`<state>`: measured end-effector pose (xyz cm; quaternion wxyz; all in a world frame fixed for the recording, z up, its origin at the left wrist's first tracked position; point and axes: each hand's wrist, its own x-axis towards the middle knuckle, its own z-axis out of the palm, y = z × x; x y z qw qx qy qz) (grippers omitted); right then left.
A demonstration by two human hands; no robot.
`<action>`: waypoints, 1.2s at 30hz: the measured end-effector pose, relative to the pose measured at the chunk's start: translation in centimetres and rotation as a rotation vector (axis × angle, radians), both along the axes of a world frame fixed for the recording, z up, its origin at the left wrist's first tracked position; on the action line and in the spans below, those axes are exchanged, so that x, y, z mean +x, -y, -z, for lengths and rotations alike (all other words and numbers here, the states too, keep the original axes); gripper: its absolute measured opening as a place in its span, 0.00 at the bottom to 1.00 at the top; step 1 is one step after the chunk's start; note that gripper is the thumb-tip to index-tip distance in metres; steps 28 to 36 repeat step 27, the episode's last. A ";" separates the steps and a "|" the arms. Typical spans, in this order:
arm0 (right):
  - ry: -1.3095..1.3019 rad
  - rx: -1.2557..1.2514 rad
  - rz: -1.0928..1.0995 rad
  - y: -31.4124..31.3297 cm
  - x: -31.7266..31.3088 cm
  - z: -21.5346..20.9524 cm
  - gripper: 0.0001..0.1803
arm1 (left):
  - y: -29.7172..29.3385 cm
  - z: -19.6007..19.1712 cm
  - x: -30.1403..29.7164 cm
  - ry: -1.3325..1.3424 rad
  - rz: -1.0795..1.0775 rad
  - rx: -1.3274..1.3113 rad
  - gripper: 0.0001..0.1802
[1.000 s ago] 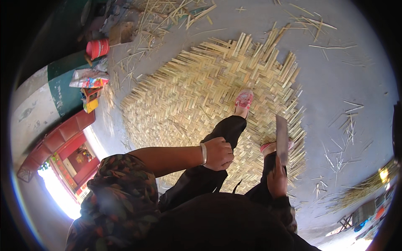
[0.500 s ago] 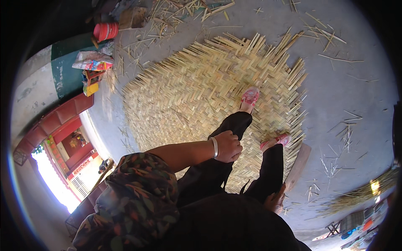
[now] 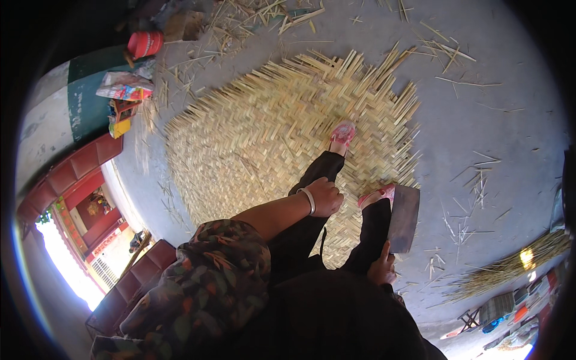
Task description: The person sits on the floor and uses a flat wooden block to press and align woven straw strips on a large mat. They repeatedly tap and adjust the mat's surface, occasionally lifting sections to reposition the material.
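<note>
My left hand (image 3: 326, 197) is curled into a loose fist above my left leg, a pale bangle (image 3: 309, 201) at its wrist, and nothing shows in it. My right hand (image 3: 383, 269), low beside my right leg, is closed on a cleaver (image 3: 405, 219) with a wide, dark, rectangular blade; the handle is hidden in the fingers. The blade stands out past my right shoe, over the edge of a woven mat (image 3: 240, 150). This mat of split pale stalks lies on the floor, with uneven ends sticking out along its far and right edges. Both my pink shoes (image 3: 344, 132) are on it.
Loose stalk scraps (image 3: 477, 186) litter the grey floor at the right and far side. A bundle of stalks (image 3: 510, 267) lies at the lower right near a folding stool (image 3: 471, 320). A red bucket (image 3: 145, 44) stands far left, and dark red seats (image 3: 78, 165) line the left.
The cleaver has turned, so its broad face now shows beside my right shoe. My right hand has moved up slightly. My left hand stays a fist, while the whole view has shifted a little.
</note>
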<state>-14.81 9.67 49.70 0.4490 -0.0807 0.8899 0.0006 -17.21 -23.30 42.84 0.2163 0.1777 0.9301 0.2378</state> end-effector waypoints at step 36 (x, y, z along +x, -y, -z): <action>0.247 0.176 -0.098 -5.8 0.3 -1.9 0.46 | -3.2 -15.8 5.1 0.989 -0.834 -0.390 0.53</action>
